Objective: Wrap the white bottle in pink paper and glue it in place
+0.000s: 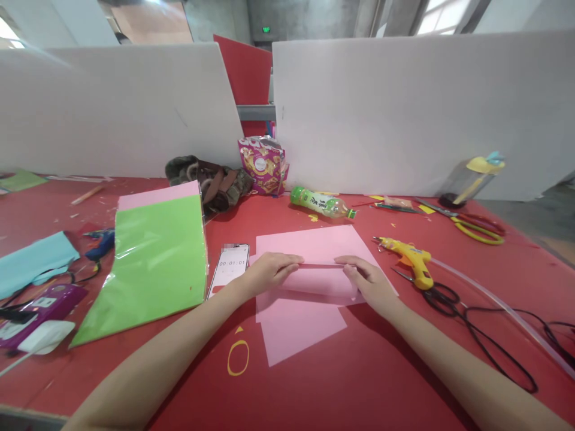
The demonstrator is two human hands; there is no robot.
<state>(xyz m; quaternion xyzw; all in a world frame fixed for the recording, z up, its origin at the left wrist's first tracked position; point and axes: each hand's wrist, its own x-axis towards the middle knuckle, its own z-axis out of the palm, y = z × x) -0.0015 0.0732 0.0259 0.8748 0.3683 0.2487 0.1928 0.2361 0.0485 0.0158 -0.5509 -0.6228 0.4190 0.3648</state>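
Pink paper [318,281] between both hands [275,272] [367,282]

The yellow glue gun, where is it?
In the head view, the yellow glue gun lies on the red table, right of the right hand, beside the black-handled scissors.

This place looks like a handicraft workshop, set up inside a larger hall. The red table [287,398] carries a green sheet [157,257] on the left and pink paper [309,241] in the middle. On the right there is a yellow glue gun [413,260], and farther away on the right a pair of large scissors [458,217]. White boards [417,114] stand along the far side as partitions. Behind them one can see grey concrete walls [305,18], a bright window [444,15] on the right and a small green lit sign [266,29]
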